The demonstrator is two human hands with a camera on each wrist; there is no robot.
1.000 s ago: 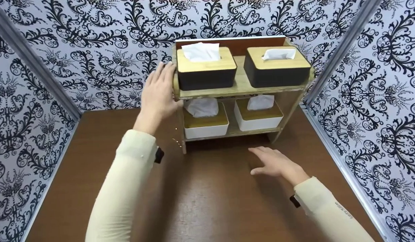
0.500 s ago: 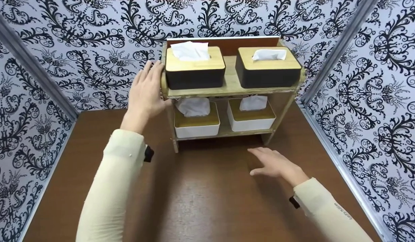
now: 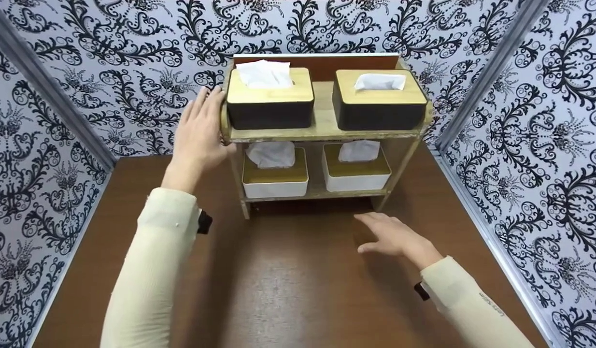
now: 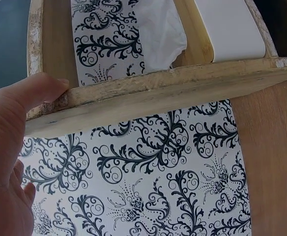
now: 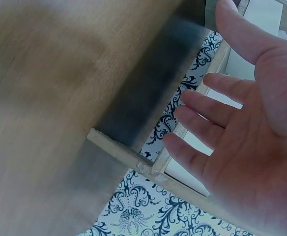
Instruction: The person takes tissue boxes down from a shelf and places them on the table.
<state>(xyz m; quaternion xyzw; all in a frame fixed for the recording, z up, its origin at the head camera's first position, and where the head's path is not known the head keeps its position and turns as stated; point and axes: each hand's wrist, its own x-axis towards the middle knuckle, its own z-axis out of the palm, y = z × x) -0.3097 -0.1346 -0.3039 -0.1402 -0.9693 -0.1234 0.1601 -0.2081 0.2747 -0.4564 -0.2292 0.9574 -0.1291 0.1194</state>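
A two-tier wooden shelf [image 3: 323, 118] stands upright at the back of the table. My left hand [image 3: 199, 133] holds its left side panel [image 4: 148, 96], the thumb [image 4: 47, 88] bent over the front edge and the fingers along the outside. On the upper tier sit two black tissue boxes, the left one [image 3: 271, 115] and the right one [image 3: 380, 117], both with wooden lids. Two white tissue boxes, one at left [image 3: 276, 189] and one at right [image 3: 358, 182], occupy the lower tier. My right hand [image 3: 392, 237] hovers in front of the shelf, fingers spread, holding nothing.
Brown wood-look tabletop [image 3: 283, 280] spreads in front of the shelf. Patterned panels [image 3: 134, 96] with grey metal frame strips [image 3: 496, 232] enclose the back and both sides. White tissue pokes from each box.
The shelf with all its tissue boxes has slid to the left, together with my left hand. My right hand stays nearly where it was.
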